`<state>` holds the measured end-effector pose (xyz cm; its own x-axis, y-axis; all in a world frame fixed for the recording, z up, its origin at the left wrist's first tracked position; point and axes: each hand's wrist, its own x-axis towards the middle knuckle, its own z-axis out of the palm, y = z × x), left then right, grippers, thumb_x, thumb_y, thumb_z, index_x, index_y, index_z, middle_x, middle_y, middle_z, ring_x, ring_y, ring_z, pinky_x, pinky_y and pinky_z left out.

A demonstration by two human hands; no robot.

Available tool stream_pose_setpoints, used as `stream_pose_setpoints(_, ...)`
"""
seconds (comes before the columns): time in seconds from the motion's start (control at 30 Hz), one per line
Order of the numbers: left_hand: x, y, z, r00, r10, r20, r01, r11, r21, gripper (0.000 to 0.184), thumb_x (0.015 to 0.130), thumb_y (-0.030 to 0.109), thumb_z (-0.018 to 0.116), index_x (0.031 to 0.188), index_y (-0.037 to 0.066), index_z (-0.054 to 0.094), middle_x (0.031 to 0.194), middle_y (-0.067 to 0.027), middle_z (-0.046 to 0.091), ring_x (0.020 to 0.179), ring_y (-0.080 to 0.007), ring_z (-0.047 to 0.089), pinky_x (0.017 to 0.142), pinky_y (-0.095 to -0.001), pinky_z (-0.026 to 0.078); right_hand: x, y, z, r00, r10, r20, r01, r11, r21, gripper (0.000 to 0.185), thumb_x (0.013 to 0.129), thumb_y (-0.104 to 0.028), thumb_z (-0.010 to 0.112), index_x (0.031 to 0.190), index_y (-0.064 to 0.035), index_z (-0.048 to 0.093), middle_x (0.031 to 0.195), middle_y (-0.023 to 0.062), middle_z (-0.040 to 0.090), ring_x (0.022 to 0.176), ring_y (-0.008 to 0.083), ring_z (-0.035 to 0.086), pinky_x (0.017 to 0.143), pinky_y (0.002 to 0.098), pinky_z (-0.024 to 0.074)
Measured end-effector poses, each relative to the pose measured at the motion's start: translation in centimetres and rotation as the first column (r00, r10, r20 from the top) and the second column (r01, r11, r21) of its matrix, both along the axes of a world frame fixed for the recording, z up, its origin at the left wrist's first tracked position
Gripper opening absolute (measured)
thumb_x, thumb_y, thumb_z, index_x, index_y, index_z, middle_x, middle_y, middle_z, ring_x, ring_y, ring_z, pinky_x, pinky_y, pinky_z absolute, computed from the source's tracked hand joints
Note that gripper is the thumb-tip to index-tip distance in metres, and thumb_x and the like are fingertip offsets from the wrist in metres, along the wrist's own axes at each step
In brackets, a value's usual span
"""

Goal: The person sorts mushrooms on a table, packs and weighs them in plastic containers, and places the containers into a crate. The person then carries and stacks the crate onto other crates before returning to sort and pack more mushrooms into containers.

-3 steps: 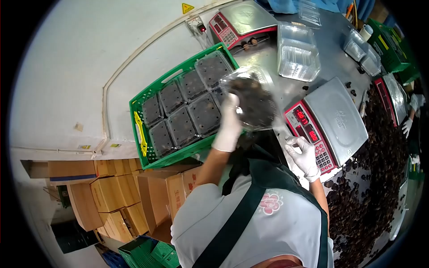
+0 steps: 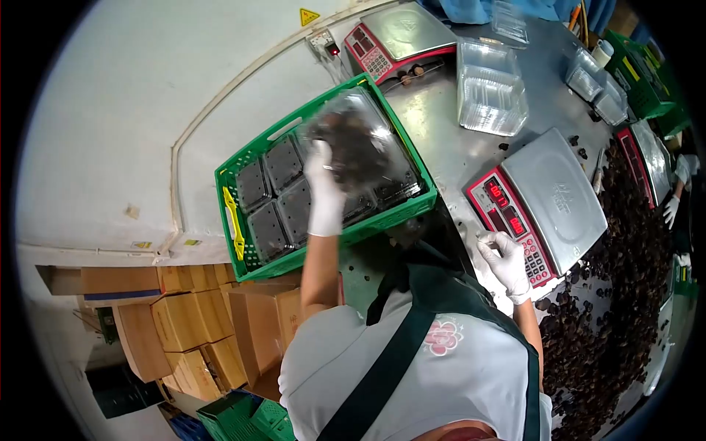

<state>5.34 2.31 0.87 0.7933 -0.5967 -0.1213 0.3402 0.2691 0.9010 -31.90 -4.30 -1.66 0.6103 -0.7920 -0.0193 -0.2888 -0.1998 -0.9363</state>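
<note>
My left hand (image 2: pixel 324 187), in a white glove, grips a clear plastic box (image 2: pixel 353 151) of dark brown pieces, smeared by motion. It hangs tilted above the green crate (image 2: pixel 382 214), which holds several similar lidded boxes (image 2: pixel 283 163) in rows. My right hand (image 2: pixel 506 263), gloved too, hovers by the keypad of a red and silver scale (image 2: pixel 555 202). Its thumb and fingers are pinched together, and whatever may be between them cannot be made out. Red digits are lit on the scale's display, and its pan bears nothing.
Stacked clear trays (image 2: pixel 491 92) stand on the metal table beyond the scale. A second scale (image 2: pixel 408 33) is at the back. Loose dark brown pieces (image 2: pixel 603 316) cover the table at right, near another person's gloved hand (image 2: pixel 671 209). Cardboard boxes (image 2: pixel 187 320) are piled lower left.
My left hand has carried the clear box leftward, from beside the crate's right end to over the crate. My right hand has barely moved, staying beside the scale.
</note>
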Motion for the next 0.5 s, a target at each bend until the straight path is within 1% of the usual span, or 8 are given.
stream_pose_setpoints(0.03, 2.2, 0.0, 1.1, 0.994, 0.038, 0.1, -0.034, 0.998, -0.049, 0.045, 0.091, 0.042, 0.057, 0.117, 0.005, 0.056, 0.105, -0.0076, 0.062, 0.093, -0.0213, 0.062, 0.08, -0.0375, 0.051, -0.9, -0.5, 0.2, 1.0, -0.01, -0.021, 0.009, 1.0, -0.016, 0.014, 0.081, -0.01, 0.07, 0.09, -0.0002, 0.066, 0.084, 0.0098, 0.066, 0.068, 0.0136, 0.062, 0.067, 0.0259, 0.0501)
stream_pose_setpoints(0.1, 8.5, 0.6, -0.3, 0.998, 0.032, 0.054, -0.037, 0.995, 0.09, 0.051, 0.091, 0.045, 0.055, 0.118, 0.002, 0.057, 0.107, -0.0086, 0.063, 0.094, -0.0192, 0.062, 0.079, -0.0343, 0.051, -2.8, -1.4, 0.1, 0.997, -0.047, -0.057, 0.043, 0.997, -0.061, 0.014, 0.082, -0.01, 0.069, 0.09, 0.0, 0.066, 0.084, 0.0093, 0.066, 0.069, 0.0123, 0.062, 0.067, 0.0257, 0.05)
stream_pose_setpoints(0.2, 15.9, 0.3, -4.4, 0.854, -0.142, 0.501, -0.214, 0.781, 0.587, 0.074, 0.088, 0.057, 0.051, 0.135, 0.001, 0.044, 0.125, -0.0155, 0.056, 0.115, -0.0263, 0.053, 0.099, -0.0435, 0.039, -4.2, -1.2, -0.1, 0.988, -0.12, -0.094, 0.118, 0.993, -0.032, 0.012, 0.084, -0.011, 0.067, 0.089, 0.0002, 0.066, 0.083, 0.0088, 0.068, 0.072, 0.0113, 0.062, 0.071, 0.026, 0.0496)
stream_pose_setpoints(0.27, 15.3, -2.0, -6.3, 0.802, -0.253, 0.541, -0.543, 0.07, 0.837, 0.087, 0.086, 0.066, 0.043, 0.145, 0.005, 0.025, 0.144, -0.0183, 0.035, 0.132, -0.032, 0.036, 0.107, -0.0556, 0.024, -4.7, -1.0, -0.1, 0.982, -0.163, -0.1, 0.162, 0.987, -0.014, 0.012, 0.084, -0.011, 0.066, 0.09, -0.0002, 0.067, 0.081, 0.0086, 0.068, 0.073, 0.0119, 0.062, 0.073, 0.0256, 0.0492)
stream_pose_setpoints(0.3, 14.2, -2.5, -6.4, 0.73, -0.376, 0.571, -0.634, -0.058, 0.772, 0.087, 0.087, 0.067, 0.035, 0.148, 0.008, 0.015, 0.152, -0.0184, 0.018, 0.138, -0.0351, 0.024, 0.105, -0.064, 0.018, -5.0, -0.8, -0.1, 0.973, -0.201, -0.114, 0.205, 0.978, 0.025, 0.012, 0.084, -0.011, 0.066, 0.09, -0.0001, 0.067, 0.082, 0.0089, 0.068, 0.073, 0.0119, 0.062, 0.073, 0.0257, 0.0492)
stream_pose_setpoints(0.4, 12.0, -6.2, -6.3, 0.367, -0.557, 0.745, -0.845, 0.134, 0.517, 0.075, 0.089, 0.058, 0.042, 0.144, 0.008, 0.028, 0.149, -0.0174, 0.026, 0.136, -0.0351, 0.027, 0.104, -0.0645, 0.02, -6.4, -0.4, -0.7, 0.945, -0.319, -0.077, 0.321, 0.947, 0.014, 0.013, 0.084, -0.012, 0.066, 0.091, -0.001, 0.067, 0.084, 0.0113, 0.068, 0.074, 0.0156, 0.064, 0.072, 0.0284, 0.0499)
stream_pose_setpoints(0.43, 11.6, -8.1, -6.8, 0.203, -0.531, 0.823, -0.84, 0.337, 0.424, 0.069, 0.089, 0.055, 0.045, 0.139, 0.008, 0.037, 0.147, -0.0152, 0.029, 0.135, -0.0331, 0.029, 0.104, -0.063, 0.022, -6.9, -0.2, -1.6, 0.944, -0.319, -0.09, 0.315, 0.948, -0.05, 0.012, 0.084, -0.012, 0.066, 0.09, -0.0022, 0.067, 0.083, 0.0119, 0.068, 0.073, 0.0175, 0.064, 0.071, 0.0293, 0.0499)
stream_pose_setpoints(0.5, 6.6, -12.9, -4.5, 0.098, -0.426, 0.9, -0.596, 0.699, 0.396, 0.053, 0.091, 0.041, 0.051, 0.13, 0.006, 0.049, 0.142, -0.0157, 0.037, 0.131, -0.0319, 0.035, 0.105, -0.0511, 0.029, -7.9, 0.4, -0.7, 0.912, -0.373, -0.171, 0.36, 0.927, -0.104, 0.01, 0.082, -0.013, 0.066, 0.088, -0.0049, 0.068, 0.078, 0.0129, 0.066, 0.07, 0.0224, 0.065, 0.066, 0.0315, 0.0494)
